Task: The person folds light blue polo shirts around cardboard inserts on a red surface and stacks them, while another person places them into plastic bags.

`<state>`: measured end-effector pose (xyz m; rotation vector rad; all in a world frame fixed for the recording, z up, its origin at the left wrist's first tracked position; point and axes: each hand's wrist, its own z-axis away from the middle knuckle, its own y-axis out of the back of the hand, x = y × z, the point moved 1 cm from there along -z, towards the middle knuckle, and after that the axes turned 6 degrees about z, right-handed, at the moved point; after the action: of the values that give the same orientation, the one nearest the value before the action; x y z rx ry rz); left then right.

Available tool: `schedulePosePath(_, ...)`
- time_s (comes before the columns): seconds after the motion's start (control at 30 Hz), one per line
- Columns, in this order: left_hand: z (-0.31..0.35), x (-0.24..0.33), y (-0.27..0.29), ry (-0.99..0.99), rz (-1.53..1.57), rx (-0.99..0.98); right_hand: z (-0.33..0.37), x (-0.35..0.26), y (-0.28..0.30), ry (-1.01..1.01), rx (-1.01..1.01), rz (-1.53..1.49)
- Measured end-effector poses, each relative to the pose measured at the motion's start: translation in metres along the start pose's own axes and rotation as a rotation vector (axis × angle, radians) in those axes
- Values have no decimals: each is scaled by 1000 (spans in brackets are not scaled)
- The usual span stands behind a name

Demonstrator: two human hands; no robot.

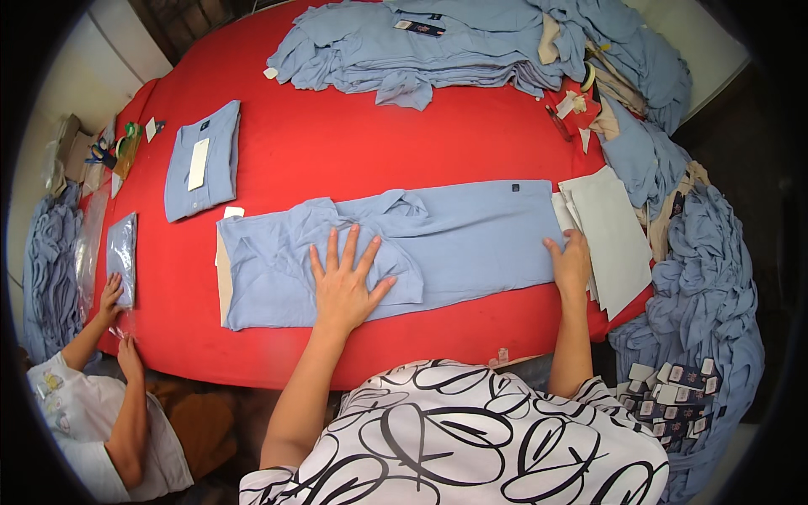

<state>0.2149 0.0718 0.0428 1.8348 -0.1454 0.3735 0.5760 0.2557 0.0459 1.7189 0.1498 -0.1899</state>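
A light blue garment [471, 227] lies folded into a long strip across the red-covered table in front of me. My left hand [343, 282] rests flat on its rumpled left half, fingers spread. At the garment's right end, my right hand [572, 263] touches the edge, its thumb apart from the forefinger; the other fingers are partly hidden. A beige strip [224, 282] and a white tag [234, 212] show at the garment's left end. Just beyond my right hand lies a stack of pale grey sheets [619, 240].
A folded blue shirt [219, 151] with a white tag lies far left. At the left edge, a co-worker's hands [118, 311] touch a clear-bagged garment [123, 248]. Blue garments [353, 63] are piled at the back and right; several dark tags [673, 404] lie lower right.
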Motion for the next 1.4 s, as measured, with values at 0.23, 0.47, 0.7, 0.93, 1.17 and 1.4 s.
schedulePosePath(0.23,5,-4,-4,-17,16,55,25,2,-6,-93,-116,-113)
schedulePosePath(0.47,3,-7,-1,-41,68,46,29,-98,26,358,74,-369)
schedulePosePath(0.7,17,-30,9,25,380,269,127,-227,31,636,-491,-521)
schedulePosePath(0.93,25,-10,39,159,908,147,70,-139,-4,180,-155,-210)
schedulePosePath(1.17,-16,33,24,252,1185,143,116,-211,53,426,-747,-857)
schedulePosePath(1.4,9,-98,151,606,1031,-23,114,-209,72,362,-803,-1249)
